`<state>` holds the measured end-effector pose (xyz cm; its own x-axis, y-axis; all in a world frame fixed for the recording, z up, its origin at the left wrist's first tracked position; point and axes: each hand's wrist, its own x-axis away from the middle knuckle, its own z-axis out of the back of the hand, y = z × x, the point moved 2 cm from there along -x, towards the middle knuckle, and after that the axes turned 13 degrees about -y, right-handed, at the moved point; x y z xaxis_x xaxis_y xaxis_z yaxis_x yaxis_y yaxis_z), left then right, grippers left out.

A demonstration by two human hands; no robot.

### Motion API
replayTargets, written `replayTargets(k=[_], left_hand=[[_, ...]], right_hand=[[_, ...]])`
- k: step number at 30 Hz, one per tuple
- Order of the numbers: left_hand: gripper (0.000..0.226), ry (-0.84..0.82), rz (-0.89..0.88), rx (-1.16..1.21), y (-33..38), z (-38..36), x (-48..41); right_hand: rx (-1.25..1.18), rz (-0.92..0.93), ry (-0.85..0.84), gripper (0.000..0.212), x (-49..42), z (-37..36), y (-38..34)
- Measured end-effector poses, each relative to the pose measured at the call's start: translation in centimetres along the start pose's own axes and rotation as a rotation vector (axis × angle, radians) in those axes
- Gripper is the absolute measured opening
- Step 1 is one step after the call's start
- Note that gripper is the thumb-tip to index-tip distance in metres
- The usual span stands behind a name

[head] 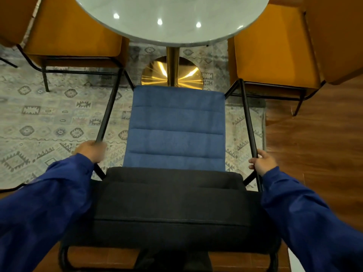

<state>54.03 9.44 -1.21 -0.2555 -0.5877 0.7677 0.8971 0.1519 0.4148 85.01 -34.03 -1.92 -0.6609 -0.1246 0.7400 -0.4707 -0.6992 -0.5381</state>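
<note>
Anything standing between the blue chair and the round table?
Nothing visible: only the rug lies between the blue chair and the gold base of the round table. The left orange chair and right orange chair flank the gap closely. The left hand and right hand grip the chair's arm rails.

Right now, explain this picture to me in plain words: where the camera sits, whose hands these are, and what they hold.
There is no machine here: a person wears one wide-angle camera on the head, looking forward and down at their own blue-sleeved arms. The left hand grips the left black arm rail of a chair with a blue seat and dark backrest; the right hand grips the right arm rail. Beyond the chair stands a round, pale, glossy table on a gold pedestal, with an orange chair at the picture's left and another at its right, over a patterned rug.
</note>
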Motion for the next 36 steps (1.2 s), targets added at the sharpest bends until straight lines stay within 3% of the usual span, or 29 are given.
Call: replayTargets(k=[4, 7, 10, 15, 17, 22, 26, 30, 36], left_hand=[[0.048, 0.046, -0.124, -0.360, 2.4, -0.1, 5.1], [0.035, 0.009, -0.384, -0.324, 3.9, -1.8, 9.6], [0.008, -0.233, -0.544, -0.170, 5.0, -4.3, 15.1], [0.020, -0.640, -0.549, -0.259, 3.0, -8.3, 22.9], [0.019, -0.690, -0.544, -0.295, 0.8, -9.5, 25.2], [0.012, -0.483, -0.650, -0.457, -4.9, -12.1, 28.6], [0.030, -0.450, -0.570, -0.701, -10.3, -14.3, 29.3], [0.054, -0.327, -0.504, -0.985, -14.3, -15.1, 27.8], [0.032, -0.180, -0.447, -1.161, -15.9, -14.3, 25.0]], right_hand=[[0.391, 0.103, 0.029, 0.047, 3.9, 0.2, -0.3], [0.447, 0.241, -0.031, 0.038, 8.3, -0.9, -1.3], [0.485, 0.375, -0.129, 0.028, 13.3, -2.3, -2.0], [0.473, 0.518, -0.240, 0.020, 20.8, -4.6, -0.9], [0.466, 0.535, -0.326, 0.018, 23.2, -5.2, 1.0], [0.539, 0.565, -0.389, 0.012, 26.4, -5.3, 8.0], [0.846, 0.478, -0.433, 0.042, 26.7, -5.1, 14.7], [1.011, 0.474, -0.321, 0.058, 25.7, -4.3, 18.8], [1.170, 0.494, -0.292, 0.048, 23.1, -3.6, 19.4]])
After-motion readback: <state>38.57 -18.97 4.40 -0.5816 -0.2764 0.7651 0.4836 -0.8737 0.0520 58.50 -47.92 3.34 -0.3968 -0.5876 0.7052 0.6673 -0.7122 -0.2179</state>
